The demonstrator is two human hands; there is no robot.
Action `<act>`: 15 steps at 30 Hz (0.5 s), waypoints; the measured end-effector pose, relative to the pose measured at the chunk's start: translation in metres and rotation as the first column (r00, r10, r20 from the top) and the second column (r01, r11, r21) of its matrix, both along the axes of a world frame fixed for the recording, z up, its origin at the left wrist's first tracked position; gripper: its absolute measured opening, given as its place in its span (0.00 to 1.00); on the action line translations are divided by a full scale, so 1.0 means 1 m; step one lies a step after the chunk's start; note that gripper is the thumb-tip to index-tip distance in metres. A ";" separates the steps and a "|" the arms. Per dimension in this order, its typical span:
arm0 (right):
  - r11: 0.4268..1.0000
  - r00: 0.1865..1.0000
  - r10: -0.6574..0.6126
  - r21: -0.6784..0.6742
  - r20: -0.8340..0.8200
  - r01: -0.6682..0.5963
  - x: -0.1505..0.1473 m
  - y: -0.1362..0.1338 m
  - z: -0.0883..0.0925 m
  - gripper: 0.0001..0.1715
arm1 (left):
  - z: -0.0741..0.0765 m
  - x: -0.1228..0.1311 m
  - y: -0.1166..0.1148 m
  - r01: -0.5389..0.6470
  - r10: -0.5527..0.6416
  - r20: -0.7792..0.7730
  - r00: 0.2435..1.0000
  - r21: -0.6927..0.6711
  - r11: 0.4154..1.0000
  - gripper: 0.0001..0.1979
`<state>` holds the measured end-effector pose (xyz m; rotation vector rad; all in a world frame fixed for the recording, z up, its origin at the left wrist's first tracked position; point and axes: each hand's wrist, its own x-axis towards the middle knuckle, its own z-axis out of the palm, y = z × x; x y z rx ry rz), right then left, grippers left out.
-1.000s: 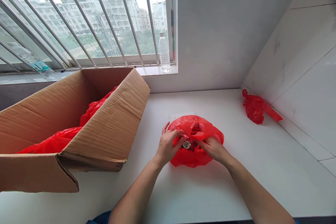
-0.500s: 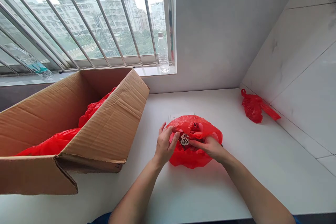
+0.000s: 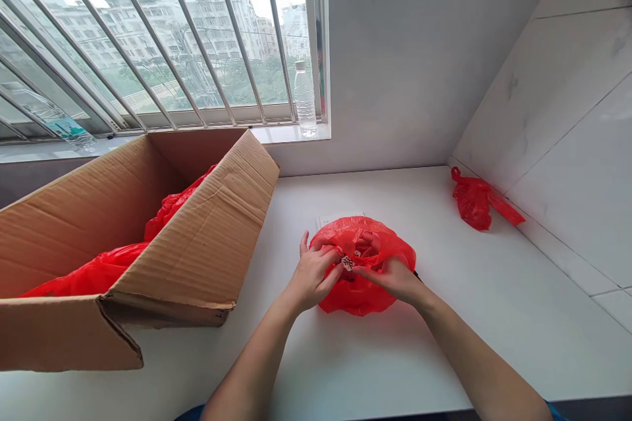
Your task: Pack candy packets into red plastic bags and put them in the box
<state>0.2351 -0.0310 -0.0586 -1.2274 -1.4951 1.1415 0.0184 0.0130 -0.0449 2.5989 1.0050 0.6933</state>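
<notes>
A red plastic bag (image 3: 368,293) lies on the white counter (image 3: 375,368) in front of me. My left hand (image 3: 311,273) and my right hand (image 3: 392,276) both rest on its top, fingers pinched together around a small dark packet with a white label (image 3: 347,262) at the bag's opening. Part of the packet is hidden inside the red plastic.
A large open cardboard box (image 3: 123,237) holding red plastic bags (image 3: 103,266) stands on the left. A small tied red bag (image 3: 474,200) lies at the far right by the tiled wall. A water bottle (image 3: 305,99) stands on the window sill.
Both hands have shifted slightly up on the bag, and the labelled packet has turned and moved up between the fingers.
</notes>
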 end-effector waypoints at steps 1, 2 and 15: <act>1.000 1.000 0.008 -0.001 0.003 -0.008 0.001 0.001 -0.002 0.32 | 0.000 -0.001 0.000 0.012 -0.012 -0.028 1.000 0.003 1.000 0.11; 1.000 1.000 0.010 -0.014 -0.002 -0.010 0.001 0.003 -0.004 0.28 | 0.000 -0.001 0.001 0.017 -0.017 -0.048 0.999 0.010 1.000 0.11; 0.994 0.992 -0.098 -0.030 0.075 0.101 0.017 0.006 0.001 0.12 | -0.008 -0.001 0.006 -0.134 0.129 0.050 0.990 0.121 0.984 0.11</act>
